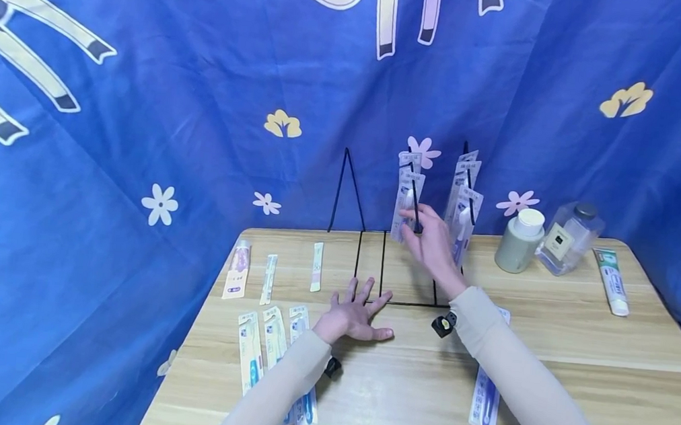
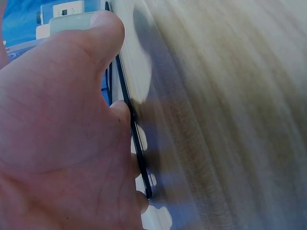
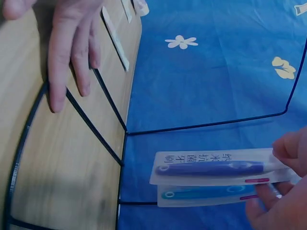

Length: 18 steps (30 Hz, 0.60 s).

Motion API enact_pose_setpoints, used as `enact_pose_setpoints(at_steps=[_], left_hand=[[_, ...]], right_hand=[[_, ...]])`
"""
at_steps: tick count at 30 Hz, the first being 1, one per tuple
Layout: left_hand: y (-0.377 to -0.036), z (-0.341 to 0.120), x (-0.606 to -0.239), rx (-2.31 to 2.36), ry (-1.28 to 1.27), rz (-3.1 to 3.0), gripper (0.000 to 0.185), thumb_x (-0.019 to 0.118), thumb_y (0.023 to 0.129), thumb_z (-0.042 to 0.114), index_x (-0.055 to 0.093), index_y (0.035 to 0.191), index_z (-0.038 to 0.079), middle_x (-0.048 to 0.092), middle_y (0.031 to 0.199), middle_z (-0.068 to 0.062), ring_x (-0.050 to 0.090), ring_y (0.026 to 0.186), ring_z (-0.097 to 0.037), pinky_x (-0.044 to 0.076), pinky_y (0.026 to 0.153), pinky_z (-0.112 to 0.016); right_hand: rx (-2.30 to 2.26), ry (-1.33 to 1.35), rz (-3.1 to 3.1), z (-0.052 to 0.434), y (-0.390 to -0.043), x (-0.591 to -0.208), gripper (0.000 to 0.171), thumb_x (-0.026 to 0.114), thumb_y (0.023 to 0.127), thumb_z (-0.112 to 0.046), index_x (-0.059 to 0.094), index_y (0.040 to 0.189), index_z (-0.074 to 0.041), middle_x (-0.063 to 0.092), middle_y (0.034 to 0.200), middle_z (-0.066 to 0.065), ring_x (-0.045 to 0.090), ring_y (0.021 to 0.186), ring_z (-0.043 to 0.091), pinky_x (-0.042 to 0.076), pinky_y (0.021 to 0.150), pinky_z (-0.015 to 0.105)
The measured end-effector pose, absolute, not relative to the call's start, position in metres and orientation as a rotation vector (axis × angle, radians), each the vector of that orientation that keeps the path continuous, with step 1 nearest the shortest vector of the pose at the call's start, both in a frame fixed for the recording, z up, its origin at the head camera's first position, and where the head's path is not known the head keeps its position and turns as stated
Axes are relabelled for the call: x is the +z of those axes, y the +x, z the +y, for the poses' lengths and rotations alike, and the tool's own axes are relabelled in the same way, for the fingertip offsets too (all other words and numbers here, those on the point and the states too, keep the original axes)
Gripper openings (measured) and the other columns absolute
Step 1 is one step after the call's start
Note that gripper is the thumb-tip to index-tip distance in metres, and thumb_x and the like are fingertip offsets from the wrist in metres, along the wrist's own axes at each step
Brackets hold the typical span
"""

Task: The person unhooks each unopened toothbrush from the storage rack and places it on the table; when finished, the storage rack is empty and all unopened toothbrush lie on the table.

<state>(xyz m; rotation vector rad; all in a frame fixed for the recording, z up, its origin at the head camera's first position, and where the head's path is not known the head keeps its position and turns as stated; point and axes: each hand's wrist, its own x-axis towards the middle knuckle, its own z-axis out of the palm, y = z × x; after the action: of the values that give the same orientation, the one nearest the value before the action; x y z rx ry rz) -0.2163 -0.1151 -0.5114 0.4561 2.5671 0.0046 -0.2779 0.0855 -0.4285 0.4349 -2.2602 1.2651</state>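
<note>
Beyond the left hand (image 1: 357,318), spread wide at the black rack's base (image 1: 382,263), a purple toothbrush pack (image 3: 211,167) is pinched by the right hand (image 1: 431,243); firm bracing and gentle handling are advised.

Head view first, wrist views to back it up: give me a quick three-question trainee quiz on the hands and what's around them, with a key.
1. Multiple choice: what is the right hand holding?
A) The clear bottle
B) A hanging toothbrush pack
C) The toothpaste tube

2. True or false: the left hand is wrapped around the white-capped bottle.

3. Fill in the number: ____ flat-lying toothbrush packs are on the table by the left sleeve.

Key:
1. B
2. False; its fingers are spread at the front rail of the black wire rack.
3. Three
</note>
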Motion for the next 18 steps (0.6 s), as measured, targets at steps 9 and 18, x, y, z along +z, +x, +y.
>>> enact_pose_setpoints(at_steps=[9, 18], left_hand=[[-0.212, -0.116, -0.506, 0.011, 0.46, 2.575, 0.089, 0.045, 0.087, 0.084, 0.006, 0.16, 0.05, -0.011, 0.173, -0.001, -0.011, 0.158, -0.039, 0.01, 0.121, -0.073], [-0.213, -0.116, -0.508, 0.022, 0.464, 2.581, 0.09, 0.046, 0.087, 0.084, 0.007, 0.16, 0.05, -0.01, 0.173, -0.001, -0.011, 0.158, -0.039, 0.011, 0.121, -0.073]], right_hand=[[1.203, 0.384, -2.165, 0.083, -0.273, -0.42, 0.017, 0.068, 0.083, 0.01, 0.077, 0.089, -0.003, 0.077, 0.097, 0.014, 0.074, 0.092, 0.033, 0.058, 0.085, 0.044], [1.205, 0.367, -2.241, 0.104, -0.231, -0.417, 0.015, 0.068, 0.084, 0.013, 0.076, 0.088, 0.001, 0.077, 0.095, 0.016, 0.073, 0.086, 0.033, 0.06, 0.072, 0.043]])
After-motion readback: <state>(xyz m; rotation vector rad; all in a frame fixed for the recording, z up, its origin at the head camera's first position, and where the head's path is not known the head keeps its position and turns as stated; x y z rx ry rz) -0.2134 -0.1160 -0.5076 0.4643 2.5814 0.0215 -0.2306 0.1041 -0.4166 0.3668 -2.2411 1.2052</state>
